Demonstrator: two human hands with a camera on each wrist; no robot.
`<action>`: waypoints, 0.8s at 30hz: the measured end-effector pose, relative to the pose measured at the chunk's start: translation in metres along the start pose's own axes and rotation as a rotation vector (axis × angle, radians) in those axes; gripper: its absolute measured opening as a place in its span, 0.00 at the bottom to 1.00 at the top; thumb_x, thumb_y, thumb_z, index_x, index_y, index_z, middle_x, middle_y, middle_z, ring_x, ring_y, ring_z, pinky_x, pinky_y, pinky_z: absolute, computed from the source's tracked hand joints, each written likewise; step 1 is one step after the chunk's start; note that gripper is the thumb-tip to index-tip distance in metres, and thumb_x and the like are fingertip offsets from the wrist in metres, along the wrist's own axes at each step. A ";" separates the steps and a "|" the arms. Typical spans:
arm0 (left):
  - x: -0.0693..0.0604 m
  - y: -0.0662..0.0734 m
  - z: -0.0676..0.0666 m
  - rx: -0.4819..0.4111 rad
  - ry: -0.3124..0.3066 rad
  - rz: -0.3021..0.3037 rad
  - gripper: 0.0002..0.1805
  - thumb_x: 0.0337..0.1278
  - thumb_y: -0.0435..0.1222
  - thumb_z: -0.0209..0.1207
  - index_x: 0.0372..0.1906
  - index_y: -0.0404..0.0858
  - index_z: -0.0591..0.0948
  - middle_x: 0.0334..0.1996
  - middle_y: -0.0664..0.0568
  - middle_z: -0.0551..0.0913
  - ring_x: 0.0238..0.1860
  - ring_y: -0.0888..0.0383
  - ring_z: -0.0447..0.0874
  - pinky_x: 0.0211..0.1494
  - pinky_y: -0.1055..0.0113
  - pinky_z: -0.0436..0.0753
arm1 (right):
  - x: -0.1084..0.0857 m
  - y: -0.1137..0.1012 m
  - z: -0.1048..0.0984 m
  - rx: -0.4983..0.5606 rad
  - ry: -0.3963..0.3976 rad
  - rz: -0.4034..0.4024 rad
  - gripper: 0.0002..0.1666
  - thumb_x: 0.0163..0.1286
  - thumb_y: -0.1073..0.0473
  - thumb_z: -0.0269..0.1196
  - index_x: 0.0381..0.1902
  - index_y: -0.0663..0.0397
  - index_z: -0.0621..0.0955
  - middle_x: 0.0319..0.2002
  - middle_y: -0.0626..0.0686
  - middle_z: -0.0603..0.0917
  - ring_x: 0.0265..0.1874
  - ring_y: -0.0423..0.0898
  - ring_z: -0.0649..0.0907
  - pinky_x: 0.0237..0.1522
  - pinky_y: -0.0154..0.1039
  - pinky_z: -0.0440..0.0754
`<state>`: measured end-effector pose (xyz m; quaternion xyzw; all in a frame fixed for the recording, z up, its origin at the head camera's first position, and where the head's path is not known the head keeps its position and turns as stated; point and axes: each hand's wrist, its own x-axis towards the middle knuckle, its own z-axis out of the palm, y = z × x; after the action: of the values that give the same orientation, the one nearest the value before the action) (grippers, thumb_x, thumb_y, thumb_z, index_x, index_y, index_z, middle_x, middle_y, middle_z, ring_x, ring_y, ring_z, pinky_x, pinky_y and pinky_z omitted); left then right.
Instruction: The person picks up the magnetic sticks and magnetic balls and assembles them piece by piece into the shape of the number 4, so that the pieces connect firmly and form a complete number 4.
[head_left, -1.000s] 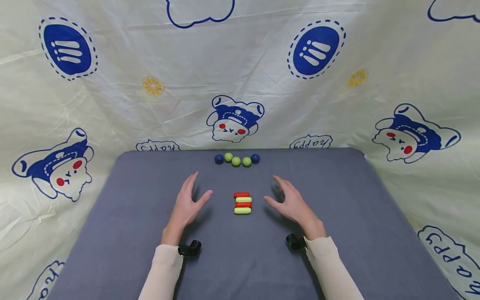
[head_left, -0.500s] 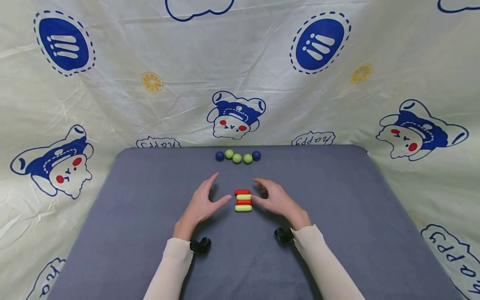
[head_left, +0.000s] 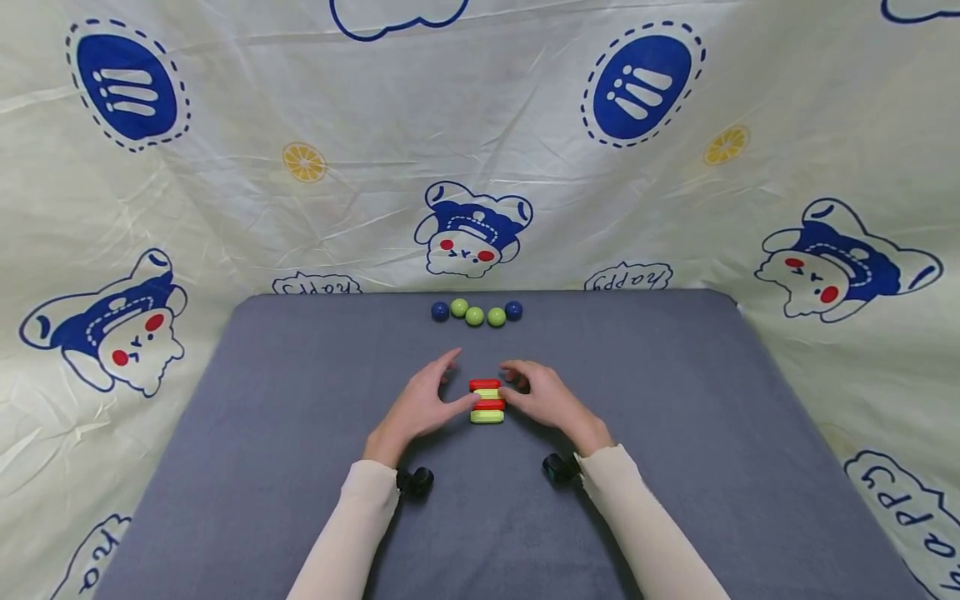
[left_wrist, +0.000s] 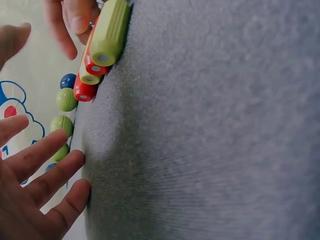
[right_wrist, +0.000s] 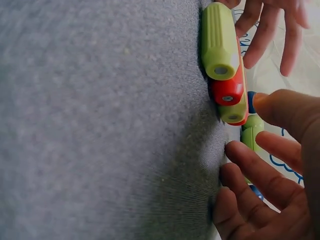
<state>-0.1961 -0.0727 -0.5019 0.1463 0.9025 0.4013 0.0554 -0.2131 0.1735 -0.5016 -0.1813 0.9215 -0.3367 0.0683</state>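
Observation:
In the head view, two red rods point(head_left: 484, 384) and two yellow-green rods point(head_left: 487, 417) lie side by side in alternating colours, mid-table. Round metal discs show at the rod ends in the wrist views. My left hand point(head_left: 422, 406) is at their left side, fingers spread, its thumb reaching over the row's left edge. My right hand point(head_left: 553, 402) is at the right side, thumb close to the rod ends, fingers bent a little. Neither hand grips a rod; whether the thumbs touch them I cannot tell. The left wrist view shows a yellow-green rod point(left_wrist: 110, 35) nearest the camera.
Near the table's far edge sit three green balls point(head_left: 474, 316) and two dark blue balls point(head_left: 440, 311) in an uneven row. A grey cloth covers the table point(head_left: 300, 400). Behind it hangs a printed white curtain point(head_left: 517, 100). Each wrist wears a black camera point(head_left: 417, 482).
Both hands have moved inward from either side, to the two ends of the rods. The right fingers have bent slightly more. Rods and balls keep their places; the head view has tilted a little.

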 end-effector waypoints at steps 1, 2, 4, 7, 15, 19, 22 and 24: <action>0.002 0.000 0.000 0.010 -0.009 0.004 0.47 0.62 0.60 0.64 0.80 0.48 0.62 0.68 0.47 0.78 0.65 0.48 0.77 0.69 0.46 0.74 | 0.001 0.001 0.000 0.007 0.003 -0.001 0.27 0.73 0.52 0.67 0.66 0.56 0.79 0.52 0.55 0.85 0.45 0.48 0.82 0.50 0.48 0.81; 0.003 0.001 0.001 0.022 -0.021 0.008 0.46 0.63 0.59 0.64 0.80 0.47 0.62 0.67 0.48 0.79 0.64 0.48 0.77 0.69 0.46 0.74 | 0.002 0.001 0.001 0.009 0.005 -0.004 0.26 0.73 0.53 0.67 0.65 0.57 0.79 0.51 0.55 0.85 0.44 0.47 0.82 0.49 0.47 0.81; 0.007 0.001 0.002 0.040 -0.040 0.018 0.43 0.66 0.57 0.63 0.79 0.46 0.64 0.64 0.48 0.81 0.64 0.47 0.76 0.69 0.46 0.74 | 0.004 0.002 0.001 0.016 0.008 -0.006 0.25 0.73 0.53 0.67 0.64 0.57 0.80 0.49 0.54 0.86 0.41 0.45 0.81 0.46 0.44 0.80; 0.011 0.002 0.004 0.070 -0.049 0.034 0.37 0.69 0.52 0.61 0.77 0.43 0.67 0.61 0.48 0.83 0.63 0.47 0.77 0.68 0.46 0.75 | 0.006 0.001 0.001 0.019 0.001 -0.010 0.24 0.73 0.53 0.66 0.63 0.58 0.81 0.48 0.53 0.86 0.39 0.44 0.80 0.45 0.42 0.80; 0.017 0.006 0.008 0.112 -0.054 0.070 0.21 0.74 0.40 0.60 0.65 0.39 0.80 0.59 0.47 0.85 0.61 0.47 0.79 0.68 0.50 0.76 | 0.008 -0.004 0.004 0.007 0.008 -0.044 0.18 0.74 0.57 0.65 0.56 0.60 0.85 0.46 0.56 0.86 0.35 0.43 0.79 0.40 0.39 0.79; 0.015 0.007 0.010 0.146 -0.053 0.080 0.17 0.72 0.37 0.62 0.60 0.39 0.85 0.58 0.46 0.85 0.60 0.47 0.80 0.66 0.50 0.77 | 0.005 -0.004 0.006 0.007 0.011 -0.031 0.15 0.74 0.57 0.65 0.52 0.59 0.87 0.45 0.56 0.86 0.34 0.43 0.79 0.39 0.38 0.78; 0.013 0.007 0.012 0.155 -0.053 0.097 0.15 0.70 0.36 0.63 0.58 0.39 0.86 0.56 0.46 0.86 0.59 0.47 0.81 0.66 0.50 0.78 | 0.001 -0.003 0.008 0.019 0.012 -0.015 0.14 0.73 0.56 0.65 0.51 0.58 0.87 0.43 0.54 0.85 0.34 0.42 0.78 0.38 0.37 0.78; 0.011 0.007 0.012 0.152 -0.054 0.106 0.14 0.69 0.35 0.64 0.56 0.39 0.86 0.55 0.47 0.87 0.58 0.48 0.82 0.65 0.51 0.78 | -0.001 -0.003 0.009 0.033 0.009 -0.014 0.13 0.73 0.57 0.66 0.50 0.57 0.87 0.41 0.53 0.85 0.33 0.41 0.79 0.37 0.36 0.78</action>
<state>-0.2021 -0.0561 -0.5048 0.2083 0.9195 0.3300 0.0474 -0.2088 0.1663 -0.5060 -0.1851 0.9148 -0.3531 0.0646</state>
